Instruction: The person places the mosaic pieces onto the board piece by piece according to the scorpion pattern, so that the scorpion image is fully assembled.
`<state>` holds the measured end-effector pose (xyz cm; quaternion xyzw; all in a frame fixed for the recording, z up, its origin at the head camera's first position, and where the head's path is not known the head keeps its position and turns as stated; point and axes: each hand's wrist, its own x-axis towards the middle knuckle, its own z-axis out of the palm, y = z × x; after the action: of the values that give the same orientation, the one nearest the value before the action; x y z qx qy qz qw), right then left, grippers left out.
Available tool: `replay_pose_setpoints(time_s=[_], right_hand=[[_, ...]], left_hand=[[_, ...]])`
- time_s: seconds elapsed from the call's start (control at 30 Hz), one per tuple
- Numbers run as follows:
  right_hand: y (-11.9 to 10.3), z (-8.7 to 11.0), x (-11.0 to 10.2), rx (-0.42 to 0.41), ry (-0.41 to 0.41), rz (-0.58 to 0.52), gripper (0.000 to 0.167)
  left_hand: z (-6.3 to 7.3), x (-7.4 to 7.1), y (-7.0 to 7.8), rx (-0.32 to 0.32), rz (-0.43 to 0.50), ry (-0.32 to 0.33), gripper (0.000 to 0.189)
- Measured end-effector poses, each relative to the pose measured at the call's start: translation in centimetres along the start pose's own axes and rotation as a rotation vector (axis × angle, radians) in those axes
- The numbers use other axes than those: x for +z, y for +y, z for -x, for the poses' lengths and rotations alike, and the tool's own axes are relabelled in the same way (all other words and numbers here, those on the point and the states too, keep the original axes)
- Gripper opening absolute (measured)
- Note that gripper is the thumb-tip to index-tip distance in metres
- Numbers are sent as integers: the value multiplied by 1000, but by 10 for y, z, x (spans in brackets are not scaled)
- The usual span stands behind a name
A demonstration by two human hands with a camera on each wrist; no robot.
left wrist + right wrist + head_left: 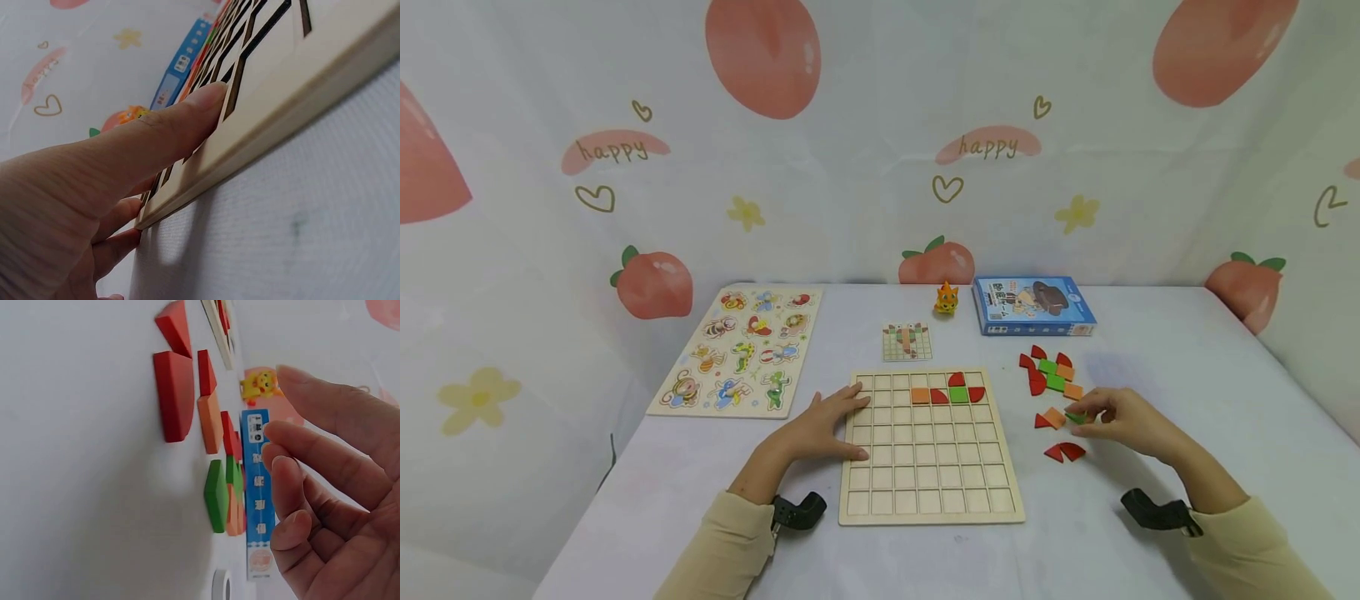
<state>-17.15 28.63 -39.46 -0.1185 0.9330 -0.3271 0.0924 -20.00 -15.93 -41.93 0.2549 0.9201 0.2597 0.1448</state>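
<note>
My left hand rests at the left edge of a wooden grid board. Its straight thumb lies on the board's face in the left wrist view, and the other fingertips touch the edge near a corner. An orange square, a green square and several red quarter-round tiles sit in cells near the board's far right. To the right, my right hand hovers close by a green tile. In the right wrist view thumb and fingers are apart, with nothing between them.
Loose red, green and orange tiles lie right of the board. Behind it are a small pattern card, a yellow-orange figurine and a blue box. An insect puzzle board lies left, and a patterned cloth hangs behind.
</note>
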Motion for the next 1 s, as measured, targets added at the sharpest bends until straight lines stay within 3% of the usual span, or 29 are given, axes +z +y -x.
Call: replay_pose_setpoints(time_s=[0.2,0.63,1.0], right_hand=[[4,8,4,2,-19,-8,36],[17,19,16,17,-85,-145,41],[19,20,20,26,-59,-149,36]], left_hand=[[0,-1,1,5,1,1,85],[-1,0,0,-6,-6,3,85],[0,1,0,0,2,7,84]])
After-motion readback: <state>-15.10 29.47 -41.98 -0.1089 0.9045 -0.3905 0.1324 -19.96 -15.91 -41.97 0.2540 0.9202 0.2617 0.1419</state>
